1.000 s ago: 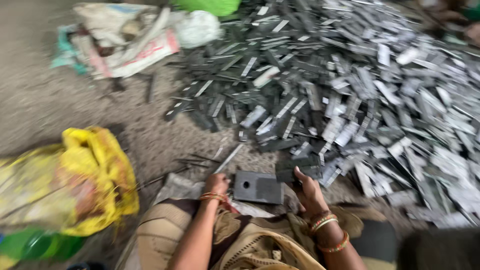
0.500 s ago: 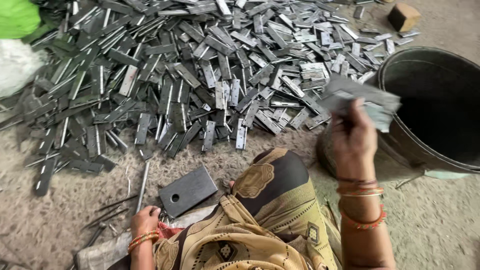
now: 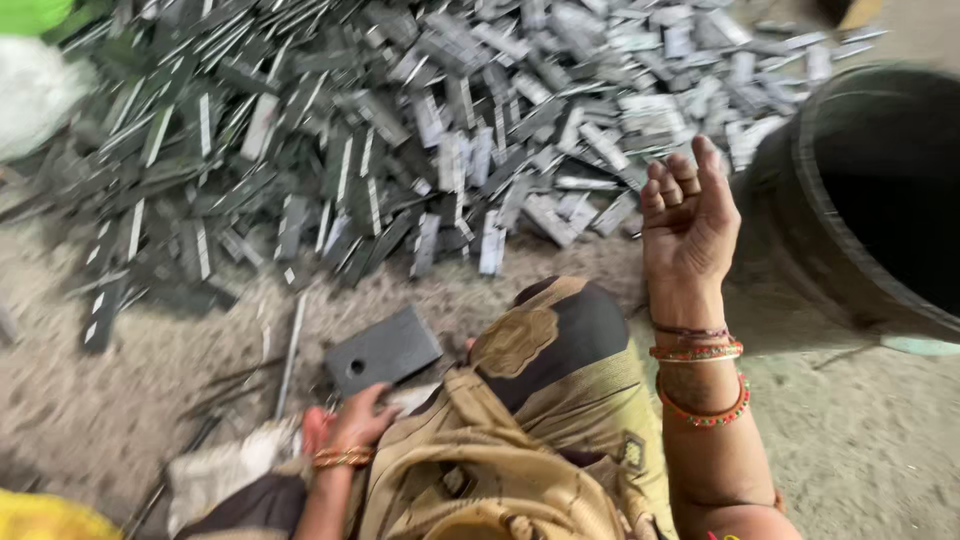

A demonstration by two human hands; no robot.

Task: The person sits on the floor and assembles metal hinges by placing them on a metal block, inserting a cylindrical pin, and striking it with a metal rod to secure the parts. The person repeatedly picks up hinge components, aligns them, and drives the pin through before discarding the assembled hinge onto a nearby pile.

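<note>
Empty right hand (image 3: 688,215) spread beside black tub (image 3: 850,240), left hand (image 3: 350,420) seemingly touching grey plate (image 3: 383,350)

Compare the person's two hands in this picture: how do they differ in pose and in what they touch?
The right hand is raised, open and empty, beside the dark tub; the left hand is low by the knee, its fingers at the flat grey metal block. The right hand shows its palm; the left hand shows its back. Both wrists wear bangles.
</note>
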